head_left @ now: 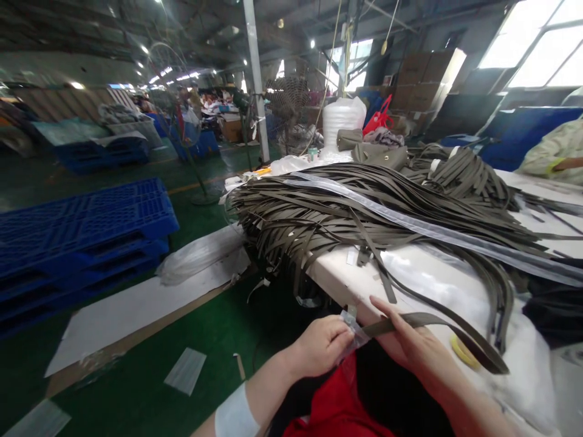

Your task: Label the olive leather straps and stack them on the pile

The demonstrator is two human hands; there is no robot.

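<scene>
Could pass freely above the green floor beside the counter; farther over it, was blocked by the heaped dark straps.

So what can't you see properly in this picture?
All in the head view:
- The end of the strap near the left hand: that hand and the crinkled plastic hide it.
- One end of the long clear strip: cut off by the right edge.
- The co-worker beyond the sleeve: cut off, same edge.
</scene>
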